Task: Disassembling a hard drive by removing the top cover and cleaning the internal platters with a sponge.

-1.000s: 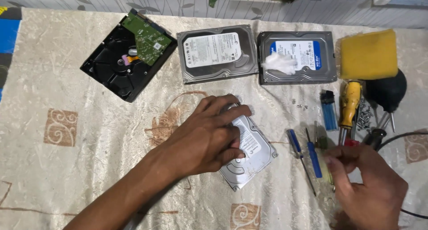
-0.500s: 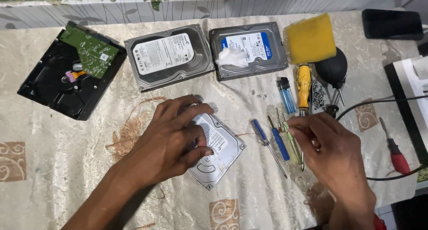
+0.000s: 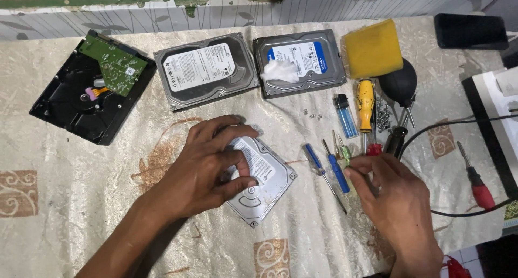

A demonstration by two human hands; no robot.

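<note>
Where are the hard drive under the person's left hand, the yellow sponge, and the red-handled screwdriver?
hard drive (image 3: 267,183), head view, on its bare metal lid beside the left hand's thumb.
yellow sponge (image 3: 372,49), head view, on the middle of its top face.
red-handled screwdriver (image 3: 480,189), head view, on its red handle.

Light: was bright, even and diffuse.
Shadows: fell soft under the left hand (image 3: 208,167).
Glare: was mild on the hard drive (image 3: 261,183).
Focus: was sharp, edges slightly bowed.
</note>
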